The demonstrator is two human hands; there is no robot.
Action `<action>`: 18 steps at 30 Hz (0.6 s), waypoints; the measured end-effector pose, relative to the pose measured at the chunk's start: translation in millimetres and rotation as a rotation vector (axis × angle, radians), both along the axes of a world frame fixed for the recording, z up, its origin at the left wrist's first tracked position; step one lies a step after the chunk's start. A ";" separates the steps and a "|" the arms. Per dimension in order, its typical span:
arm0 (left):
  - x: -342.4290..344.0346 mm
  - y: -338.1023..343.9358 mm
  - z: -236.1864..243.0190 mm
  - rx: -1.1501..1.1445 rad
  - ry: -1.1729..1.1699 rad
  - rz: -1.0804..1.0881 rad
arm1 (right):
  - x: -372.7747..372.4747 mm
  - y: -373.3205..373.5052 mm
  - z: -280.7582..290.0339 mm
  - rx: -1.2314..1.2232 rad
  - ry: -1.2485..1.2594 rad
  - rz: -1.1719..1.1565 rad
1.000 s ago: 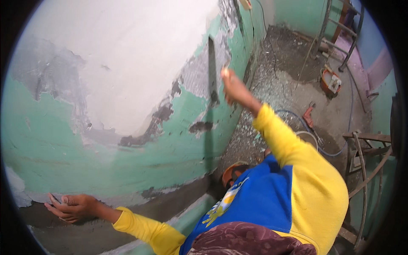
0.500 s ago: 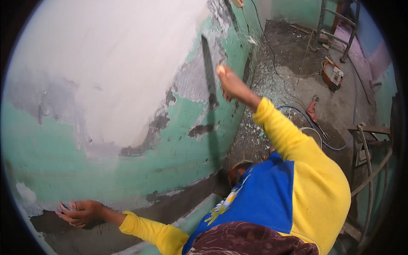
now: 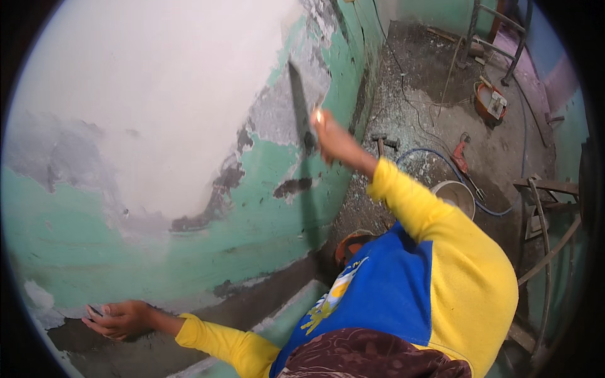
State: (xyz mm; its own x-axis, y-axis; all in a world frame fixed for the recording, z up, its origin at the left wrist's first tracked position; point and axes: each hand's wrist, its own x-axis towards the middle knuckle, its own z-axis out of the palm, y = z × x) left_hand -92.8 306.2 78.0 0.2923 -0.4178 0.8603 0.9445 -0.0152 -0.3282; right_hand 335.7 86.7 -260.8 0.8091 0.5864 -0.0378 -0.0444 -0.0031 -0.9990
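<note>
My right hand is raised in front of the peeling green wall, its fingers closed. A small bright, pale end shows at the thumb; what it belongs to, I cannot make out. Low at the left, my left hand is beside the wall's lower edge, above a dark band of bare surface. Its fingers curl round a thin dark piece, mostly hidden by the hand. A large whitish plastered area covers the wall between the hands, with rough grey patches around it. A dark shadow falls on the wall near my right hand.
Paint flakes litter the floor. On it are a hammer, partly behind my right arm, a red power tool, a blue hose and a pale bucket. An orange bucket and a ladder stand farther back.
My right hand has moved slightly left and down along the wall. The hammer on the floor now shows past my sleeve. My left hand stays nearly where it was.
</note>
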 end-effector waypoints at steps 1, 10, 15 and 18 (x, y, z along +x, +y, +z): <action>-0.5 3.5 -2.3 -0.011 0.002 0.003 | 33.7 1.4 13.5 0.033 0.097 -0.005; -4.5 5.3 -2.7 -0.022 -0.025 0.021 | 14.9 -8.7 29.1 -0.036 0.118 0.058; 2.3 7.3 -1.7 -0.023 -0.024 -0.031 | 97.2 -8.9 40.7 0.071 0.244 -0.008; -10.9 11.6 -1.8 -0.011 -0.035 -0.010 | 26.6 -9.5 37.0 0.002 0.219 0.072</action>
